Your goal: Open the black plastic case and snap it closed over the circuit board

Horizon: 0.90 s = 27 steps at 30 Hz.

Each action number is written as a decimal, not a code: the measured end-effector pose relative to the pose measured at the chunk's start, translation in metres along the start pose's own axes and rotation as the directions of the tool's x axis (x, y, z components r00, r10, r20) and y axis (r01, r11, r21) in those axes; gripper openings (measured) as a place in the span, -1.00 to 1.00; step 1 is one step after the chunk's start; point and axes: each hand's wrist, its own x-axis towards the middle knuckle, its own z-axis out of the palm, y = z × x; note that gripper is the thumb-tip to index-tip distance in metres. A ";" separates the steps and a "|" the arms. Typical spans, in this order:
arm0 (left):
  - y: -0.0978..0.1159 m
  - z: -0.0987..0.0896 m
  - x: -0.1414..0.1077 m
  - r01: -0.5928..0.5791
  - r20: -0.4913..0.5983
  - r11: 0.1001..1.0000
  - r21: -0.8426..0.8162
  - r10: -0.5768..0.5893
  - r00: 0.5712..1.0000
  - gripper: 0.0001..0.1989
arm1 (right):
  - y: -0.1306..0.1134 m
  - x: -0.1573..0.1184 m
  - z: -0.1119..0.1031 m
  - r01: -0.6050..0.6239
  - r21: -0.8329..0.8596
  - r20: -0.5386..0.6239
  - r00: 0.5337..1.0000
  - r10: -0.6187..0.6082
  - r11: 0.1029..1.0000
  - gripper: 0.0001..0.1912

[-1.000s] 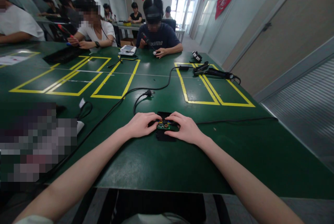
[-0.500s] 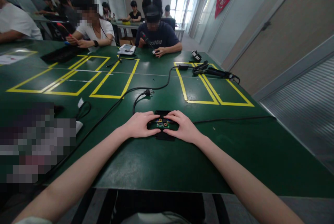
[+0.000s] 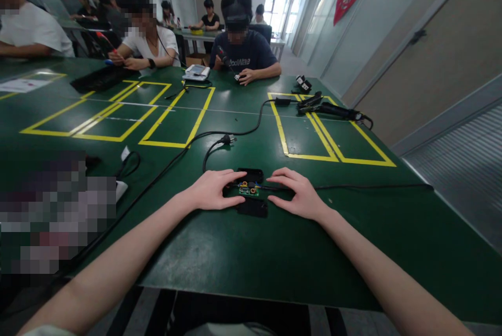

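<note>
A small green circuit board point(image 3: 248, 190) with ring-shaped copper coils lies on the table between two black plastic case halves, the far half point(image 3: 253, 174) and the near half point(image 3: 254, 208). My left hand point(image 3: 209, 190) curves around the board's left side, fingers and thumb apart. Its index fingertip is at the far half and its thumb tip at the near half; whether they press on them I cannot tell. To the right, my right hand point(image 3: 301, 193) is open, fingers and thumb spread, around a black cable point(image 3: 353, 186) that runs from the board.
A power plug point(image 3: 226, 139) and a long black cord point(image 3: 212, 132) lie beyond my hands. A black handheld tool point(image 3: 333, 110) rests at the far right, near yellow tape rectangles point(image 3: 311, 158). Opposite, a person point(image 3: 243, 54) works with a tool. A blurred pile point(image 3: 50, 205) is at left.
My right hand has moved right, away from the board and case halves, and its fingers have spread. My left hand stays around the left side. The view has shifted slightly.
</note>
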 end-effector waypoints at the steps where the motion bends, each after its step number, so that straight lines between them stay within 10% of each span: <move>1: 0.000 -0.001 0.000 0.000 -0.009 1.000 -0.022 0.000 1.000 -0.42 | 0.001 -0.001 -0.002 0.018 -0.035 -0.005 1.000 -0.018 0.999 -0.72; 7: -0.006 -0.006 0.000 0.037 -0.018 0.999 0.007 -0.037 0.999 -0.83 | 0.001 -0.001 -0.007 0.050 -0.067 0.118 0.992 -0.042 0.997 -0.91; 27: -0.004 0.001 0.002 0.028 0.014 1.000 0.008 -0.028 1.000 -0.50 | -0.020 -0.006 0.003 -0.005 0.040 0.118 0.993 0.000 0.999 -0.56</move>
